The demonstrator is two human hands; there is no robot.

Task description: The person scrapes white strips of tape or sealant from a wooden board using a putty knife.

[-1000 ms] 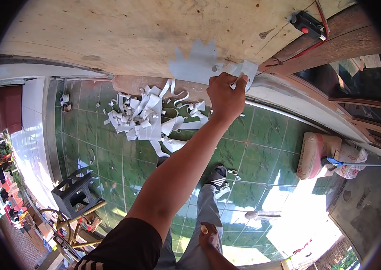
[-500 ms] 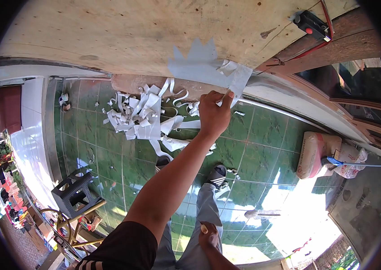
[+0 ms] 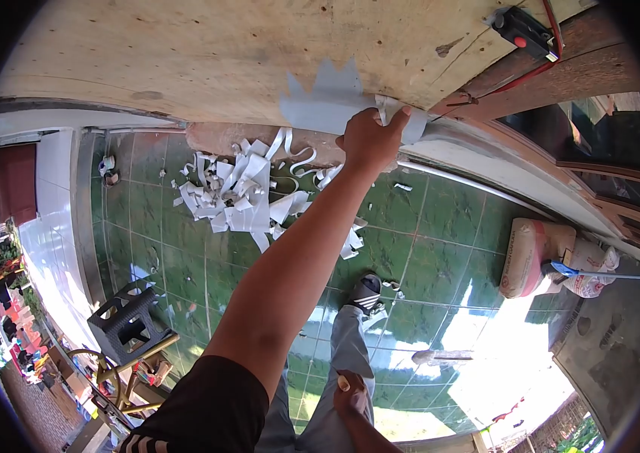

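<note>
My left hand (image 3: 374,142) is up at the lower edge of the wooden board (image 3: 206,60), its fingers curled on a grey-white sheet (image 3: 413,130). Part of the sheet shows to the right of the fingers and a white fold shows between thumb and forefinger. Left of this hand, a grey jagged-edged patch (image 3: 323,98) lies on the board. Low in the view, beside my trouser leg, my right hand (image 3: 353,399) is closed round a small pale object (image 3: 343,383), mostly hidden in the fist.
White strips and scraps (image 3: 240,189) lie heaped on the green tiled floor (image 3: 441,211). A dark plastic stool (image 3: 127,325) stands at the left. Sacks (image 3: 531,257) and a blue-ended tool (image 3: 565,270) are at the right. A black device with a red button (image 3: 522,36) sits upper right.
My left hand has moved up toward the board, and the sheet that hung lower beside it is now raised and partly hidden behind the hand. My right hand has barely moved.
</note>
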